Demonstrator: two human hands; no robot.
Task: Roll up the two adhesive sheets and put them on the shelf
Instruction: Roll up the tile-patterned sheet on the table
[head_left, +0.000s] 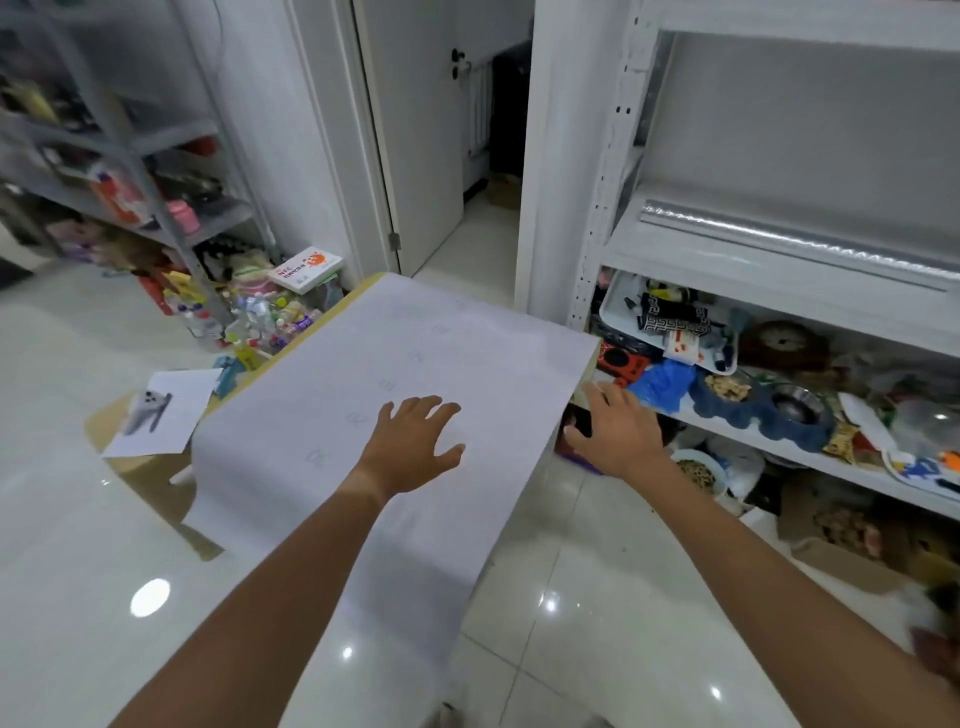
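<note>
Sheet (332, 415) under left hand (410, 441)

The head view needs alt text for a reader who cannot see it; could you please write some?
A large white adhesive sheet lies unrolled; the open left hand rests on it, the right hand at its right edge. A shiny silver roll lies on the white metal shelf.

Two bare forearms, no sleeves, no gloves, left grip (415, 444) and right grip (618, 434) unadorned

Bright, even indoor light, ceiling-lamp glare spots on the glossy floor (150, 597), blurred, wide-angle-bent edges.
</note>
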